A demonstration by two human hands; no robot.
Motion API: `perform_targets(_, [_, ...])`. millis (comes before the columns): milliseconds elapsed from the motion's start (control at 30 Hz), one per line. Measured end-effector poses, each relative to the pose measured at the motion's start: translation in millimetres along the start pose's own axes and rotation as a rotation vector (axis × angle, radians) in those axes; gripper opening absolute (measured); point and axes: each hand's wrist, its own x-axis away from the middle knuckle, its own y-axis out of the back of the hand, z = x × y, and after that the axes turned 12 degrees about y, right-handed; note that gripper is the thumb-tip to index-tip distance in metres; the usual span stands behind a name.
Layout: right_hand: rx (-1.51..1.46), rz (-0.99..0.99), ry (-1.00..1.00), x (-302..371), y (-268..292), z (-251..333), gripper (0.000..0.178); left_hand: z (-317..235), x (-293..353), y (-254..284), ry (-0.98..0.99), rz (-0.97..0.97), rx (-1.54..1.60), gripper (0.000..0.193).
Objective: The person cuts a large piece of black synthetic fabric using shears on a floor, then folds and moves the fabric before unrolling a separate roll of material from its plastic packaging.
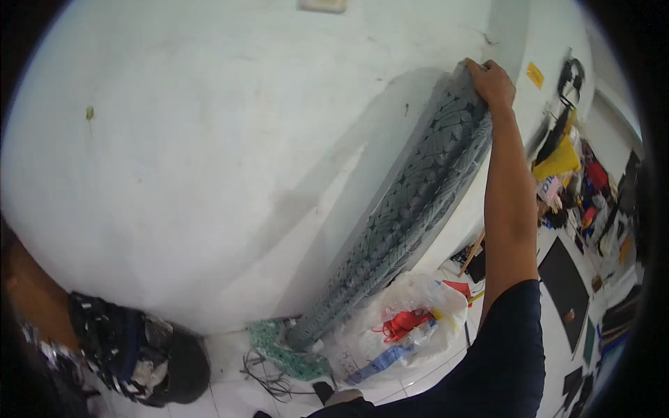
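Observation:
A tall roll of patterned grey-green material (418, 181), which looks like fabric in clear plastic, leans at a slant against the white wall. Its foot rests on the floor beside a crumpled green netting-like bundle (289, 352). My right hand (493, 85) is closed around the upper end of the roll, with the arm stretched out in front of me. The fingers on the far side of the roll are partly hidden. My left hand is out of the picture.
Right of the roll's foot lies a clear plastic bag (439, 306) with red and blue items inside. Grey cable (268, 380) coils on the tiled floor. A dark, full bin (185, 366) stands lower left. Cluttered items and a dark flat panel (566, 292) are at right.

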Motion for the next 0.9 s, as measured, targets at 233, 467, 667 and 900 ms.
perform_targets(233, [-0.181, -0.229, 0.106, 54.8, 86.1, 33.7, 0.062, -361.8, 32.0, 87.2, -0.691, 0.174, -0.300, 0.059])
perform_targets(467, [-0.474, -0.406, 0.409, 114.8, 203.0, 106.3, 0.052, -642.0, 235.8, 74.1, -1.653, 0.152, -0.150, 0.023])
perform_targets(667, [-1.090, -0.525, 0.754, 155.0, 266.4, 162.7, 0.033, -679.9, 418.5, 88.5, -2.183, 0.285, 0.266, 0.039])
perform_targets(900, [-1.197, -0.220, 0.672, 162.7, 290.9, 219.0, 0.042, -672.9, 474.7, 145.6, -2.369, 0.477, 0.347, 0.037])
